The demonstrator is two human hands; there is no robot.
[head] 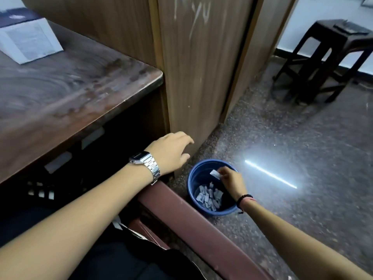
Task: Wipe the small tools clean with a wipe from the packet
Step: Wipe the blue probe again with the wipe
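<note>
My right hand (232,179) hangs over the mouth of a blue bin (194,190) on the floor, its fingertips pinching a small white packet or wipe piece (215,174). Several similar white scraps (210,197) lie at the bottom of the bin. My left hand (171,152), with a silver watch on the wrist, hovers with fingers spread and nothing in it beside the wooden cabinet panel (199,77), left of the bin. No small tools are in view.
A dark wooden table (70,87) fills the left, with a white box (28,41) at its far corner. A reddish-brown chair arm (191,225) runs under my arms. A dark stool (327,57) stands far right on the speckled floor (302,128).
</note>
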